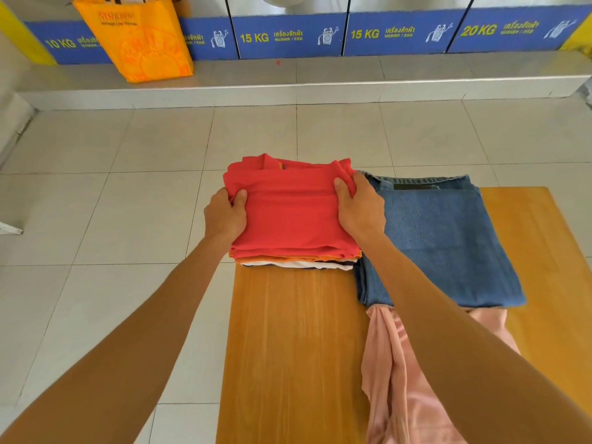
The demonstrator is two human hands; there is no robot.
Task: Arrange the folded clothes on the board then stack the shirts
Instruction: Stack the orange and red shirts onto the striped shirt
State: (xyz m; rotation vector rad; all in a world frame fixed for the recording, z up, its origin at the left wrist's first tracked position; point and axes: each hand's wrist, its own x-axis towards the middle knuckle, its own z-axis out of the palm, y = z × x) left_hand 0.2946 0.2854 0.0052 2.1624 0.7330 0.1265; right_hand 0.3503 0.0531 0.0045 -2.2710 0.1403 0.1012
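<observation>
A folded red shirt (291, 213) tops a stack of folded shirts (298, 262) with orange, white and dark layers, at the far left corner of the wooden board (288, 347). My left hand (226, 216) grips the red shirt's left edge, thumb on top. My right hand (360, 208) grips its right edge the same way. Folded blue jeans (442, 241) lie to the right of the stack, touching it. A pink garment (394, 379) lies nearer me, below the jeans, partly hidden by my right forearm.
The board lies on a pale tiled floor (128, 203). An orange shopping bag (141, 36) stands on a raised step (320, 81) at the back left, in front of blue washer panels marked 10, 15 and 20 KG.
</observation>
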